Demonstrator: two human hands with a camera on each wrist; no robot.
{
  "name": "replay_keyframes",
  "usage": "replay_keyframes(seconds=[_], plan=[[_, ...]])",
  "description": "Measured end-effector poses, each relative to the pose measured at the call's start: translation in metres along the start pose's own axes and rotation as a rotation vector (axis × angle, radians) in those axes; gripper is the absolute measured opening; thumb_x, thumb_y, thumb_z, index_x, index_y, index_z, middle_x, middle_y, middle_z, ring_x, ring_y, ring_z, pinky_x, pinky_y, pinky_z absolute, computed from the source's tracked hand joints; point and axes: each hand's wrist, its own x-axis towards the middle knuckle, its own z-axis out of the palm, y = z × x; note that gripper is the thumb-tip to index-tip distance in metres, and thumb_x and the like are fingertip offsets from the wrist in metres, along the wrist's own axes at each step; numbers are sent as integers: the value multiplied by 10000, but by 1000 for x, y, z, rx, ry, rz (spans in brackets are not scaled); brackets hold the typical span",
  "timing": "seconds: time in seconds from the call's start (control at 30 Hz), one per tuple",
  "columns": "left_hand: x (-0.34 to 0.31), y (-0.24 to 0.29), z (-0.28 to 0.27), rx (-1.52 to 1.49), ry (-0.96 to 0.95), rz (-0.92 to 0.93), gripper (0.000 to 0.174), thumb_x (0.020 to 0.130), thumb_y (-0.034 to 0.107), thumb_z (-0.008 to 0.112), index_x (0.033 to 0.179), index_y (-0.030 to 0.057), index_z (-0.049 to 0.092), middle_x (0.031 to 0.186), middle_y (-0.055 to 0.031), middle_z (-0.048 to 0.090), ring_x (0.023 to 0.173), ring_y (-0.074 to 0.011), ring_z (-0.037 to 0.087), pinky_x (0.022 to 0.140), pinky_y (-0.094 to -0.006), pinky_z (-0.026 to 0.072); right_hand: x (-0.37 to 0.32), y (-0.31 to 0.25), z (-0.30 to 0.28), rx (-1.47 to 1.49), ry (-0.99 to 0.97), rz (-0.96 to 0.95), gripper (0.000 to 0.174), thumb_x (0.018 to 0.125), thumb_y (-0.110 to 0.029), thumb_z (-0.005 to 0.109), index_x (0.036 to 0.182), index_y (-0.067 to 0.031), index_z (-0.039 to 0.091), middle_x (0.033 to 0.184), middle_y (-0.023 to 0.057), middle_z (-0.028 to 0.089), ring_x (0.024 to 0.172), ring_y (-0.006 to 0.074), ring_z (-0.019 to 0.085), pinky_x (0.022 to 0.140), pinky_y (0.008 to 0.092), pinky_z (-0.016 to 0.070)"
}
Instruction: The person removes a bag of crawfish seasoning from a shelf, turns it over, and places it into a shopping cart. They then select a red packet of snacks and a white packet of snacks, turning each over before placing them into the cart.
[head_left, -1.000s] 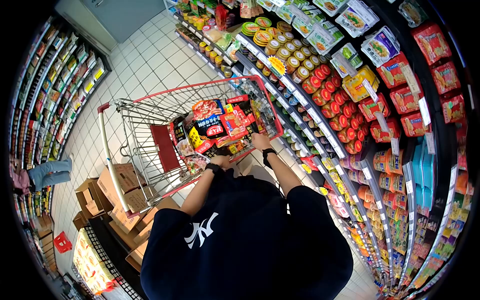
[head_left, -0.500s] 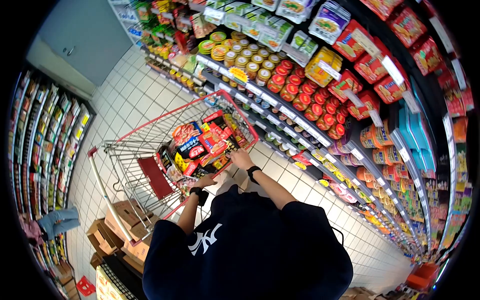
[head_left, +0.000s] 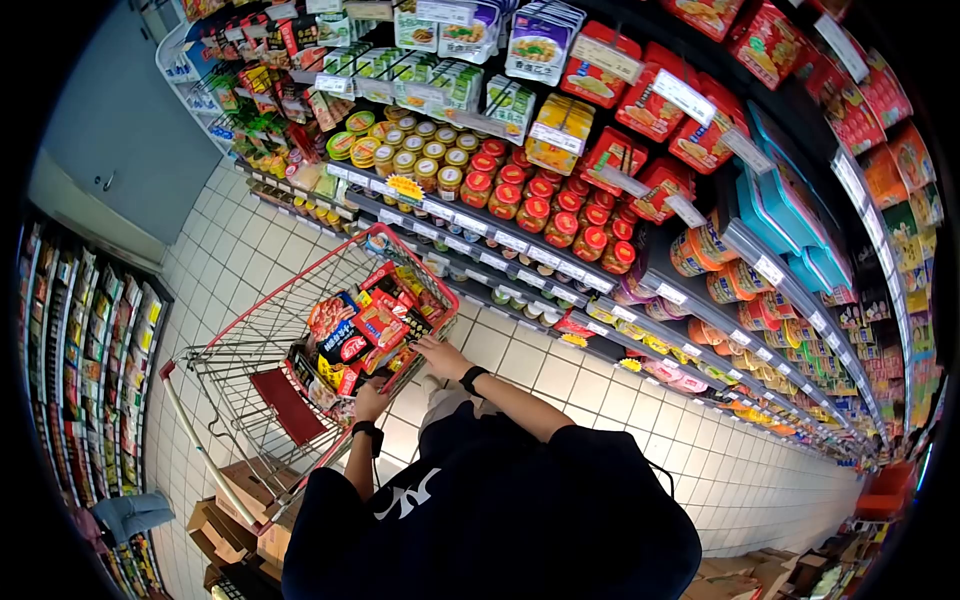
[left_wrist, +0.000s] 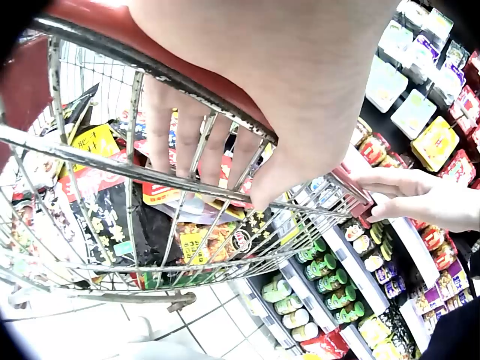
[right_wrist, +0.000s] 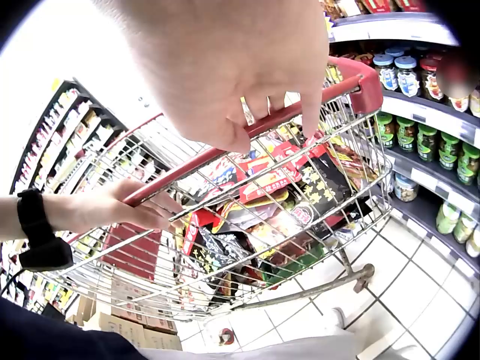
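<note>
A metal shopping cart with a red rim [head_left: 300, 273] stands tilted across the head view, holding several colourful food packets [head_left: 352, 335]. My left hand [head_left: 370, 402] grips the near side rail; in the left wrist view its fingers [left_wrist: 187, 135] hang over the rail inside the basket, thumb outside. Farther toward the front corner, my right hand [head_left: 447, 362] holds the same rail. The right wrist view shows that hand [right_wrist: 240, 75] over the red rail [right_wrist: 180, 169], thumb on the near side. Neither hand holds a packet.
Shelves with red-lidded jars [head_left: 562, 215], hanging packets and tubs run along the right. Another shelf [head_left: 85, 370] lines the left, with a person's jeans [head_left: 135, 515] beside it. Cardboard boxes [head_left: 245, 490] lie behind the cart; a grey door [head_left: 130, 130] is at upper left.
The head view has turned, so the cart appears lower and farther left, with more shelf and floor at right. Both hands remain on the near rail.
</note>
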Motion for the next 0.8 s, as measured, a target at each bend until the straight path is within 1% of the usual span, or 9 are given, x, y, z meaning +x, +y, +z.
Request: replay_keyframes(seconds=[0.23,0.3,0.33,0.37,0.43,0.5,0.67,0.7,0.8], plan=[[-12,25,-9,85,86,-7,194,736,257,680,830,87,684,797,-115,688,770,-289,668,688,-381,521,-5,15,7,-38,15,35,560,747,-34,560,1295,-35,446,1334,144,444,1264,295,394,947,394,447],[-10,23,-8,76,86,-10,181,730,237,671,838,92,683,799,-120,686,767,-291,667,685,-384,519,-8,29,7,117,58,-125,544,761,-43,529,1299,-49,445,1324,153,455,1224,310,431,920,403,460],[-11,18,-6,48,72,27,185,728,237,669,844,93,682,802,-123,686,769,-292,667,686,-384,518,-24,23,-44,250,-96,133,507,792,-74,498,1297,-57,448,1300,176,478,1192,320,460,921,400,458],[-10,16,-7,5,65,56,189,727,236,667,849,93,682,805,-126,686,771,-294,667,686,-384,518,-21,40,-20,219,8,48,479,816,-109,492,1291,-57,455,1176,215,562,1081,344,543,881,410,475],[-7,21,-8,50,20,-22,285,734,281,664,939,84,683,854,-142,690,821,-292,668,708,-375,515,-60,44,-114,248,-102,310,464,825,-129,496,1281,-50,460,1041,239,615,966,379,593,812,437,492],[-2,11,-4,54,19,-6,322,746,307,655,973,80,678,882,-146,689,837,-290,667,724,-376,512,-76,73,-110,229,143,221,427,827,-154,507,1239,-40,490,945,256,627,868,412,610,751,462,492],[-6,23,-5,169,24,-86,339,763,353,646,968,85,672,895,-145,685,868,-314,654,750,-395,501,-153,131,-181,202,189,488,392,836,-194,511,1168,14,533,977,263,625,933,417,592,808,466,469],[-5,23,-4,186,29,-89,343,765,361,647,969,86,670,897,-145,684,872,-317,652,753,-399,499,-168,139,-185,230,393,439,410,834,-197,509,1189,6,539,976,263,630,914,423,598,799,466,470],[1,14,2,91,23,-70,344,754,344,664,974,80,674,893,-140,689,858,-284,660,739,-370,494,-208,126,-232,437,307,648,373,898,-211,523,1205,1,526,947,192,656,874,291,640,763,365,494]])
